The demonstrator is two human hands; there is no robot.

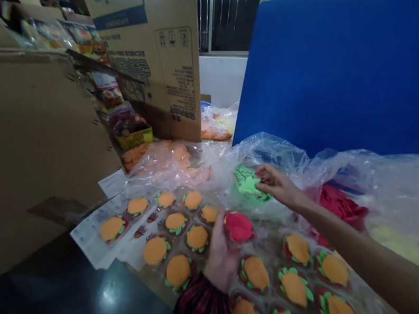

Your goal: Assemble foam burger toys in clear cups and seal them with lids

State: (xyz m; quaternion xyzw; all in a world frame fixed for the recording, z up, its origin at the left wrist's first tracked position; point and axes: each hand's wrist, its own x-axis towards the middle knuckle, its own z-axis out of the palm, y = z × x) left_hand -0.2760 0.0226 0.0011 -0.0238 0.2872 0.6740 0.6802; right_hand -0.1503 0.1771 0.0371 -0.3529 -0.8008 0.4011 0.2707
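Observation:
My left hand (220, 256) is closed around the side of a small stack with a round red piece (239, 226) on top; a bit of yellow shows beneath it, and its lower part is hidden. At the pile of green lettuce-shaped pieces (248, 180), my right hand (278, 185) has its fingertips pinched on the edge of a green piece. Around my left hand lie several toy burgers (179, 271) with orange bun tops and green frills, set in clear plastic cups. More burgers (293, 286) sit to the right of my left wrist.
Clear plastic bags spread behind the burgers, with orange pieces (181, 156) at left and red pieces (340, 207) at right. Printed sheets (95, 243) lie under the left burgers. Cardboard boxes (27, 150), a yellow basket (136, 137) and a blue panel (340, 71) stand around.

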